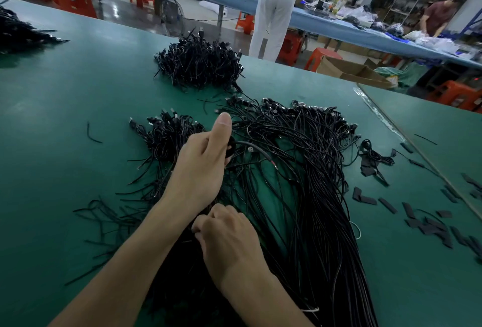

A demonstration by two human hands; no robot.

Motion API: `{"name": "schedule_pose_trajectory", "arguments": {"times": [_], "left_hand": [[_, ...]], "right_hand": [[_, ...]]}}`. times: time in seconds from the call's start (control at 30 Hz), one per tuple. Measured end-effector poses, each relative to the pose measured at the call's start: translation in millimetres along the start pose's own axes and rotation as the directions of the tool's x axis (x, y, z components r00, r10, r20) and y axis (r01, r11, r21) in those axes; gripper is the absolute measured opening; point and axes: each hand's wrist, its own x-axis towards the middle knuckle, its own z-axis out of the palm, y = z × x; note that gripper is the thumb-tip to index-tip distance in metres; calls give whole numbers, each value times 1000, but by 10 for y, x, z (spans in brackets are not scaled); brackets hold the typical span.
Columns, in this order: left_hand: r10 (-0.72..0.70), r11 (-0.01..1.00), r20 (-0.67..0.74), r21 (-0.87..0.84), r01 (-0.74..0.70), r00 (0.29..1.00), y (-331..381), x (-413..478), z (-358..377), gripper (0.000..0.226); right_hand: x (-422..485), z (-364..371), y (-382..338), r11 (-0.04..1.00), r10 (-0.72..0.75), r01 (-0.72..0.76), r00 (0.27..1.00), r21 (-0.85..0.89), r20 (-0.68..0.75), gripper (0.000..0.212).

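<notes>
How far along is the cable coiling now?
Done: a far heap and a near heap of coiled cables. In hand: the left hand grips a small coil; the right hand holds strands of the loose bundle. Left: that bundle, apparently many cables.

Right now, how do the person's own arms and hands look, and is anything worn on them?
Both are bare: the left hand and right hand wear no gloves, rings or watch, and no sleeve shows on either arm.
</notes>
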Motion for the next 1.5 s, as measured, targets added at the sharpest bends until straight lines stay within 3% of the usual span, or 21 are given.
{"name": "schedule_pose_trajectory", "arguments": {"times": [0.17,0.27,0.4,0.5,0.6,0.7,0.83,1.0,1.17,1.33,1.5], "left_hand": [[-30,999,-25,-26,29,999,-55,20,-23,67],[-2,999,-52,-42,0,999,-61,19,-25,67],[1,997,-75,-75,-7,997,-2,9,-12,64],[68,987,-18,-146,-70,998,44,-16,-35,58],[91,982,189,-183,-56,978,104,-81,-1,56],[54,972,280,-233,13,959,172,-126,78,54],[1,958,202,-280,57,979,177,-106,84,42],[-38,960,111,-273,67,993,138,-86,80,33],[-32,942,68,-331,53,997,128,-66,69,56],[-141,929,43,-340,147,989,128,-62,94,65],[-355,839,229,-350,417,906,185,-77,60,64]], "right_hand": [[-18,-105,64,998,41,-37,994,47,-100,9],[-29,-287,153,967,158,-137,984,213,-83,11],[-27,-609,341,804,339,-273,940,528,-32,17],[11,-790,388,694,425,-195,888,693,-175,14],[53,-857,337,493,520,-24,809,870,-273,8],[42,-894,243,422,495,90,811,902,-312,8],[1,-946,200,552,453,132,782,824,-428,10],[-65,-950,131,771,234,197,797,605,-558,14],[-112,-920,131,906,83,180,813,384,-577,11],[-136,-942,157,963,-120,250,735,102,-667,18],[-132,-996,198,936,-334,312,641,-163,-691,11]]}}
